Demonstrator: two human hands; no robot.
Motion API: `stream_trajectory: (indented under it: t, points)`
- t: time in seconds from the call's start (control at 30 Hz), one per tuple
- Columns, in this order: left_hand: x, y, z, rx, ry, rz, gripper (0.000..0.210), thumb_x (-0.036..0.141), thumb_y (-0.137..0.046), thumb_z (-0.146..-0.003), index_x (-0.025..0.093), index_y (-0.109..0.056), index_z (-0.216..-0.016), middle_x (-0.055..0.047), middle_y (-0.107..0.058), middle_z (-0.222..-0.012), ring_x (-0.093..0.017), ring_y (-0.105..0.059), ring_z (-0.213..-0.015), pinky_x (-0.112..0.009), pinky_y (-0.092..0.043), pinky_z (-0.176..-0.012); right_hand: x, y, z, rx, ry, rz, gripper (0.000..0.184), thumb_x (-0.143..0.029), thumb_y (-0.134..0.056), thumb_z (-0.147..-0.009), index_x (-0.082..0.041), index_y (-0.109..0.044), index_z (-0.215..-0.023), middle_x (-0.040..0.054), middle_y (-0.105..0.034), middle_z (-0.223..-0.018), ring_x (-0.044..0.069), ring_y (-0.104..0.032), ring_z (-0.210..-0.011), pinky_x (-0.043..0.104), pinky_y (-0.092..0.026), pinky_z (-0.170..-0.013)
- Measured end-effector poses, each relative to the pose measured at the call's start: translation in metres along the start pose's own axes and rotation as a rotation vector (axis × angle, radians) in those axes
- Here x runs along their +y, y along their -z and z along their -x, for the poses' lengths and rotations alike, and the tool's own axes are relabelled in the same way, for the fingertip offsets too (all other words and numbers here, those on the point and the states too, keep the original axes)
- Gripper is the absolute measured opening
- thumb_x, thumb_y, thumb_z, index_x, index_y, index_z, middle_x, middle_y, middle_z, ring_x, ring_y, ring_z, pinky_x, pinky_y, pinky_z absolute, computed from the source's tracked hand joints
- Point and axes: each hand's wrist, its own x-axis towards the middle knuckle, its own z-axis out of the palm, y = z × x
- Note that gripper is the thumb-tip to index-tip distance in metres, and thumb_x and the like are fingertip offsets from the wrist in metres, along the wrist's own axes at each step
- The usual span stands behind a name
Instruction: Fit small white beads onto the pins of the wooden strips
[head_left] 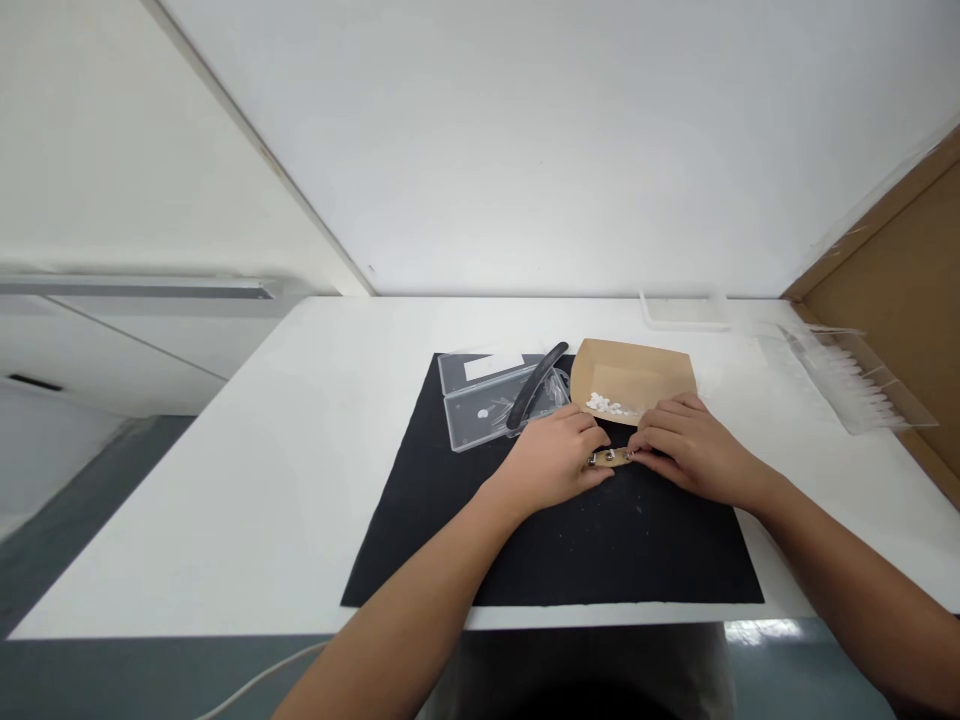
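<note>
Above the black mat [600,560], a small tan strip [619,458] with several shiny metal bits along it lies between my two hands. My left hand [559,455] is closed on its left end, thumb below and fingers above. At the other end, the fingertips of my right hand [686,450] pinch the strip; any smaller piece between them is too small to see. Just behind my hands sits a brown paper tray [637,358] with a heap of small white pieces [604,403] in its near left part.
An opened clear plastic case [469,425] lies on the mat's far left, with a dark curved nail file [536,385] across it. At the right, a clear box [855,385] holds rows of pale nail tips. A shallow white tray [686,325] stands by the back wall.
</note>
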Motion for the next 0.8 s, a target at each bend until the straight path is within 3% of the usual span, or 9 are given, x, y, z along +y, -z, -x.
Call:
stream_trajectory:
  t: [0.2, 0.4, 0.8]
  points:
    - [-0.0019, -0.0017, -0.0004, -0.003, -0.051, 0.033, 0.019, 0.034, -0.079, -0.095, 0.018, -0.073, -0.103, -0.005, -0.076, -0.1, -0.025, -0.069, -0.106, -0.036, -0.056, -0.09, -0.0007, -0.002, -0.0005, 0.004, -0.018, -0.011, 0.017, -0.029, -0.055, -0.111, -0.022, -0.069, -0.104, 0.0038, -0.071, -0.093, 0.021, -0.061, -0.09, 0.039, -0.036, -0.089]
    - [-0.0004, -0.0018, -0.001, 0.004, 0.02, 0.091, 0.027, 0.033, -0.084, -0.091, 0.018, -0.072, -0.111, -0.005, -0.078, -0.104, -0.025, -0.07, -0.106, -0.034, -0.056, -0.085, -0.0025, -0.0019, -0.0015, -0.001, -0.011, -0.001, 0.018, -0.028, -0.054, -0.111, -0.022, -0.068, -0.103, 0.004, -0.071, -0.093, 0.021, -0.061, -0.091, 0.04, -0.037, -0.091]
    - [-0.0027, -0.0045, -0.0007, 0.011, 0.013, 0.096, 0.024, 0.036, -0.083, -0.093, 0.019, -0.074, -0.107, -0.004, -0.079, -0.099, -0.024, -0.07, -0.102, -0.033, -0.054, -0.081, -0.0035, 0.0009, -0.0006, -0.032, -0.021, -0.03, 0.017, -0.028, -0.055, -0.11, -0.022, -0.069, -0.102, 0.0032, -0.07, -0.091, 0.021, -0.061, -0.09, 0.04, -0.037, -0.092]
